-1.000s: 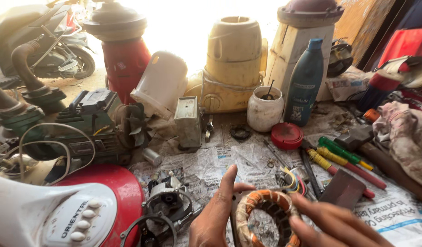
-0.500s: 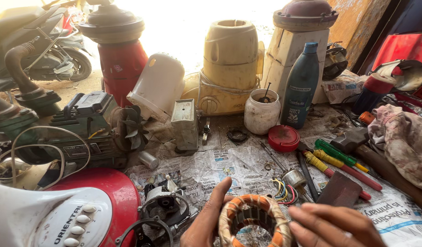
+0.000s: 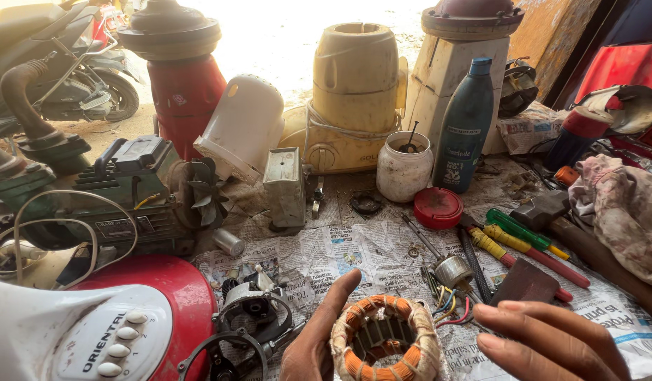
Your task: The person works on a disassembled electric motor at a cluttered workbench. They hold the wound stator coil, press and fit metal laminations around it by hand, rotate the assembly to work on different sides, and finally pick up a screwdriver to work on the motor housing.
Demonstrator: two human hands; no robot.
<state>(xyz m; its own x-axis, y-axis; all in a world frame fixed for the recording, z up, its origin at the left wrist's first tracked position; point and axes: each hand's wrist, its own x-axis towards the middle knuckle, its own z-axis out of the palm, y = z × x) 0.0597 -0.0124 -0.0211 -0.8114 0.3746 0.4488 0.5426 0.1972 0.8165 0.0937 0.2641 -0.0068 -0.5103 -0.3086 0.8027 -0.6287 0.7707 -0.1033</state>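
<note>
At 6 o'clock on newspaper (image 3: 354, 247): motor coil (image 3: 384, 346) out of housing, left hand (image 3: 319, 339) thumb against it; right hand (image 3: 552, 342) fingers together, not gripping. Reassembly undone.

— Where does the view look from?

— 1 camera, worn on the head, tilted down and forward over a newspaper-covered bench (image 3: 382, 254).

— How near?

— Close: the left hand (image 3: 319, 339) and right hand (image 3: 552, 339) sit at the bottom edge, cut off by the frame. Beyond the hands the view reaches a sunlit floor (image 3: 290, 42).

— Any shared part?

— None; only 1 view.
</note>
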